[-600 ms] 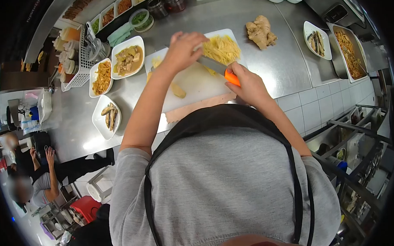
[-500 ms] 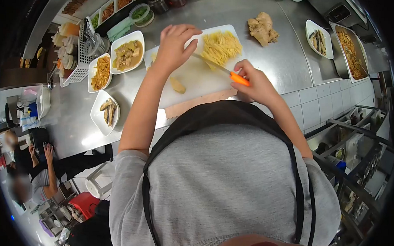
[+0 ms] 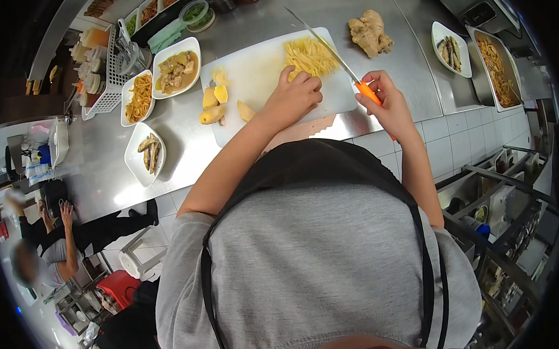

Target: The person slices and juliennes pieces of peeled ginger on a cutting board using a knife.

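My right hand (image 3: 388,103) is closed around the orange handle of a knife (image 3: 332,49). Its long blade points up and away, over the right edge of the white cutting board (image 3: 251,71). A pile of yellow ginger shreds (image 3: 310,55) lies on the board's right side, left of the blade. Just below that pile, my left hand (image 3: 294,99) is low over the board, its fingers bent and slightly apart; nothing shows in them, though their undersides are hidden. Peeled ginger pieces (image 3: 212,114) and thin ginger slices (image 3: 219,75) lie on the board's left side.
Beyond the board's right edge sits a knobbly unpeeled ginger root (image 3: 370,33). Bowls of food (image 3: 176,75) stand to the left, with a fish dish (image 3: 146,156) nearer. A dish (image 3: 451,49) and steel tray (image 3: 496,74) stand right. Another person (image 3: 60,250) is at far left.
My left hand has come down and nearer, from above the board to beside the shreds, uncovering the ginger pieces. My right hand has moved right, swinging the knife's blade up and away.
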The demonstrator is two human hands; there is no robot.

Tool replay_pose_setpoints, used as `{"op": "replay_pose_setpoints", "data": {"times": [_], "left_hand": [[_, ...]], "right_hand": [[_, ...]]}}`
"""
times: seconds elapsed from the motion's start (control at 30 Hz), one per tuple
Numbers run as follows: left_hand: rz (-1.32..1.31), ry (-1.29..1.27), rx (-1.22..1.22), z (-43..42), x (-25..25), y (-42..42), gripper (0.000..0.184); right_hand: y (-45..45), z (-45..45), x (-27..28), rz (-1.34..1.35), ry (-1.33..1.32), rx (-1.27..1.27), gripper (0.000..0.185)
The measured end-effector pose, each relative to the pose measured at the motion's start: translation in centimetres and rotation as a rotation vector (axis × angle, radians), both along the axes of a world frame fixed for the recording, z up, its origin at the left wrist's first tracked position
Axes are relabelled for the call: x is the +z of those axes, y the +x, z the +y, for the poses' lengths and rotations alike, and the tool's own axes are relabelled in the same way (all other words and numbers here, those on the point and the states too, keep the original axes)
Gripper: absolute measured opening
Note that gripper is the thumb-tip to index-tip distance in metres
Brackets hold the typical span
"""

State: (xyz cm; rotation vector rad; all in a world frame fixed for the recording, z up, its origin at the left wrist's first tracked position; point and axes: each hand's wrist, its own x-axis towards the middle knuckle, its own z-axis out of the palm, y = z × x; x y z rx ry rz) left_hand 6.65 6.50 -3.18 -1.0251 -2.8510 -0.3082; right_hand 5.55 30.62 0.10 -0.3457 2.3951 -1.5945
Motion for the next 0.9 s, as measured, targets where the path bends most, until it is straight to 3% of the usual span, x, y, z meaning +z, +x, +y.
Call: {"op": "replay_pose_setpoints", "data": {"times": [0.33,0.53,0.63,0.77,0.8,0.83,0.9], "left_hand": [[0.261,-0.114,0.012,0.3,-0.2,-0.6,0.012],[0.254,0.062,0.295,-6.7,2.7,-0.3,0.026],[0.21,0.2,0.499,-10.7,3.4,3.1,0.03],[0.006,0.363,0.61,-11.9,2.2,7.3,0.039],[-0.04,0.405,0.627,-11.8,2.0,8.2,0.044],[-0.043,0.405,0.637,-11.5,1.9,8.7,0.044],[-0.087,0.496,0.668,-10.3,1.6,9.2,0.061]], "right_hand": [[-0.4,-1.0,-0.5,-0.034,-0.125,0.019,0.029],[-0.4,-3.1,1.2,-0.126,-0.04,0.148,0.036],[0.0,-3.6,1.8,-0.285,0.136,0.363,0.032],[0.3,-3.8,-0.7,-0.18,0.247,0.474,0.031],[0.4,-4.2,0.1,-0.292,0.258,0.403,0.032],[0.2,-4.4,0.1,-0.295,0.26,0.412,0.032],[0.1,-4.5,-0.2,-0.212,0.263,0.348,0.032]]}}
